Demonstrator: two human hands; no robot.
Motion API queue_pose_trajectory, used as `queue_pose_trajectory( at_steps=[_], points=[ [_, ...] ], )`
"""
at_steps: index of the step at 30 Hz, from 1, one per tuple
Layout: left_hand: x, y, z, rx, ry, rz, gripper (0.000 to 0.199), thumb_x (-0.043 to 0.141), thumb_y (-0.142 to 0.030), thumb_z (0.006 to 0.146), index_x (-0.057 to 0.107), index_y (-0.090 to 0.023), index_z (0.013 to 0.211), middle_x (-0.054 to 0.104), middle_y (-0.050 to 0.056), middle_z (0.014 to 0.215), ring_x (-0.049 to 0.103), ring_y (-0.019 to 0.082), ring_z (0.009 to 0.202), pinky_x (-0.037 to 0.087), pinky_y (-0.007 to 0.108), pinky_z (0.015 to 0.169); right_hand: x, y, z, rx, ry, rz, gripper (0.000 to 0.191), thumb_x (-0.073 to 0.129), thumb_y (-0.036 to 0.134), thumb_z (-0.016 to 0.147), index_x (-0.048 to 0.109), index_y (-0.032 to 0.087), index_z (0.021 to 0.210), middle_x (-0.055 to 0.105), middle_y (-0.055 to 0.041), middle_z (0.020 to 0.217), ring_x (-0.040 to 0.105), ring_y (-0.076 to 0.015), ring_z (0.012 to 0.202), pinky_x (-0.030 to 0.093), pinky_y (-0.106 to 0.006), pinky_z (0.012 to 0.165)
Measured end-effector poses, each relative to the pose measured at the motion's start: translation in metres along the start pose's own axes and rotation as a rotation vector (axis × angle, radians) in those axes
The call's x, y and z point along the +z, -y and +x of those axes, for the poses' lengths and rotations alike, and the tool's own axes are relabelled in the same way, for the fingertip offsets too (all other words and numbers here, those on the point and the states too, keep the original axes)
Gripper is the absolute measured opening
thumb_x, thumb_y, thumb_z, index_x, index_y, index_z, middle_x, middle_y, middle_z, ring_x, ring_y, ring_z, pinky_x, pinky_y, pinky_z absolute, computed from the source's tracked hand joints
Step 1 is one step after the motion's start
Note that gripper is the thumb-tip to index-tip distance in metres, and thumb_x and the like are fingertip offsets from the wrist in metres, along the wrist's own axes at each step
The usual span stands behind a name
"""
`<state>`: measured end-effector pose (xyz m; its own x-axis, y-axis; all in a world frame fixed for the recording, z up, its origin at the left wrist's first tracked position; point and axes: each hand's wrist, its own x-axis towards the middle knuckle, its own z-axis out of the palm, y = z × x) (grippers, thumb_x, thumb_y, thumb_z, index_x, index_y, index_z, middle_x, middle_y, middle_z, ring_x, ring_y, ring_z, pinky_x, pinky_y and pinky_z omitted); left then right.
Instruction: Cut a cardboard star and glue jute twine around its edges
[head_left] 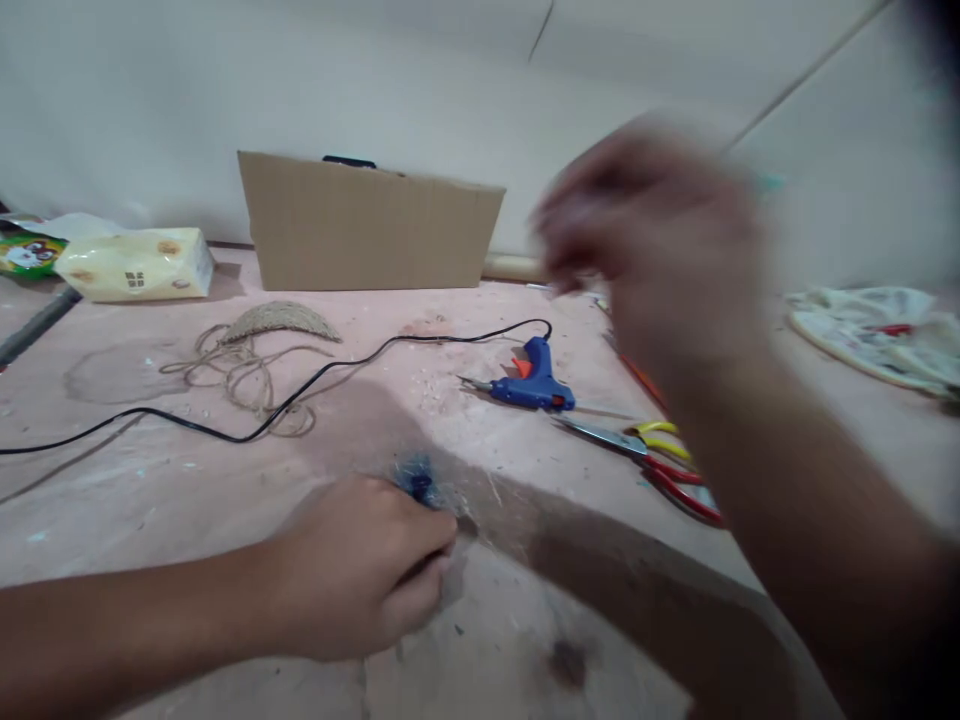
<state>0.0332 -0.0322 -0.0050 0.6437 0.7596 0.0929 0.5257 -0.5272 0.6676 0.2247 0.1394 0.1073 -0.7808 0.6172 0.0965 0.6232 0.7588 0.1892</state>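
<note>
Left hand (367,570) low in view, palm down, fingers curled in, thumb close to the index finger; crinkly translucent blue piece with a dark blue middle (420,480) at its 1 o'clock, right against the index side in view, near mid-table; fingertips hidden, can't tell if gripped; right hand (652,230) raised at 1 to 2 o'clock from the left, heavy blur, fingers bent inward, can't tell how tightly or if anything is held.

Outward from left hand: blue plastic glue gun with orange trigger (536,380) at 1 to 2 o'clock, on its side, nozzle pointing to 9; scissors with red and yellow handles (675,475) between 2 and 3, partly behind the right forearm; thin black cord (390,345) running from gun to left edge; loose tan twine (251,385) and woven tan fibre crescent (281,320) at 11; upright plain brown cardboard panel (367,225) at 12; pale yellow plastic-wrapped pack (142,262) between 10 and 11, dark characters and orange emblem, too small to read; green packet with cartoon picture (30,256) at 10, no legible brand; white cloth heap (877,335) between 2 and 3, far right.
</note>
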Motion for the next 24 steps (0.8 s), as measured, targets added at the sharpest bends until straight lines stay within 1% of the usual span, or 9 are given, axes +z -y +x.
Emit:
queue_pose_trajectory(
  at_steps=[2,4,6,8,10,12,16,18,24],
  points=[
    [0.002,0.001,-0.001,-0.001,-0.003,0.021,0.027,0.043,-0.027,0.108,0.041,-0.024,0.082,0.063,-0.001,0.071,0.053,0.017,0.062,0.032,0.035,0.063,0.009,0.017,0.001,0.004,0.036,0.030,0.026,0.067,0.031,0.114,0.072,0.020,0.137,0.076,-0.0108,0.136,0.076,-0.0245,0.113,0.068,-0.042,0.094],
    [0.002,0.001,-0.001,0.005,-0.003,0.035,0.028,0.043,-0.027,0.109,0.040,-0.024,0.082,0.064,-0.001,0.071,0.053,0.018,0.062,0.032,0.036,0.063,0.026,0.034,0.006,-0.050,0.104,0.038,0.023,0.067,0.022,0.110,0.076,0.018,0.132,0.077,-0.0133,0.137,0.076,-0.0285,0.122,0.066,-0.041,0.098],
    [0.003,0.001,-0.001,0.007,-0.004,0.048,0.028,0.043,-0.028,0.109,0.040,-0.024,0.081,0.064,-0.001,0.072,0.053,0.018,0.062,0.031,0.036,0.063,0.044,0.049,0.010,-0.114,0.149,0.032,0.021,0.064,0.023,0.112,0.078,0.015,0.126,0.078,-0.0163,0.137,0.072,-0.0310,0.132,0.062,-0.042,0.108],
    [0.002,0.001,-0.001,0.007,-0.004,0.059,0.027,0.045,-0.026,0.108,0.040,-0.024,0.081,0.065,-0.001,0.072,0.054,0.018,0.062,0.030,0.036,0.062,0.060,0.062,0.013,-0.117,0.148,0.003,0.030,0.060,0.026,0.116,0.075,0.010,0.135,0.073,-0.0235,0.145,0.065,-0.0356,0.143,0.058,-0.047,0.115],
    [0.002,0.001,-0.001,0.007,-0.002,0.066,0.026,0.047,-0.025,0.107,0.041,-0.024,0.081,0.066,-0.001,0.073,0.055,0.017,0.062,0.030,0.036,0.062,0.069,0.071,0.016,-0.080,0.136,-0.030,0.035,0.056,0.026,0.117,0.069,0.006,0.143,0.068,-0.0278,0.151,0.060,-0.0378,0.149,0.059,-0.050,0.115],
    [0.001,0.001,-0.001,0.007,0.001,0.070,0.025,0.048,-0.024,0.106,0.041,-0.024,0.081,0.066,-0.001,0.073,0.056,0.018,0.063,0.030,0.036,0.062,0.074,0.077,0.019,-0.034,0.135,-0.059,0.033,0.058,0.022,0.117,0.069,0.009,0.145,0.070,-0.0230,0.149,0.062,-0.0353,0.148,0.062,-0.049,0.111],
    [0.000,0.000,-0.002,0.005,0.009,0.072,0.026,0.047,-0.025,0.106,0.041,-0.024,0.081,0.068,-0.001,0.075,0.058,0.018,0.064,0.032,0.035,0.062,0.075,0.083,0.021,0.028,0.161,-0.093,0.028,0.072,0.025,0.112,0.072,0.017,0.138,0.074,-0.0112,0.140,0.074,-0.0274,0.126,0.068,-0.047,0.103],
    [0.000,0.000,-0.002,0.008,0.011,0.073,0.026,0.047,-0.025,0.106,0.041,-0.024,0.081,0.068,-0.001,0.076,0.059,0.018,0.065,0.032,0.035,0.063,0.074,0.086,0.020,0.041,0.174,-0.099,0.029,0.073,0.028,0.111,0.072,0.017,0.138,0.075,-0.0110,0.137,0.076,-0.0262,0.120,0.069,-0.046,0.099],
    [0.001,0.000,-0.002,0.011,0.005,0.089,0.027,0.044,-0.025,0.107,0.040,-0.024,0.080,0.067,-0.001,0.073,0.056,0.018,0.063,0.029,0.036,0.062,0.072,0.090,0.017,0.069,0.200,-0.110,0.030,0.074,0.031,0.111,0.072,0.016,0.137,0.074,-0.0120,0.138,0.076,-0.0263,0.120,0.068,-0.045,0.099]
  ],
)
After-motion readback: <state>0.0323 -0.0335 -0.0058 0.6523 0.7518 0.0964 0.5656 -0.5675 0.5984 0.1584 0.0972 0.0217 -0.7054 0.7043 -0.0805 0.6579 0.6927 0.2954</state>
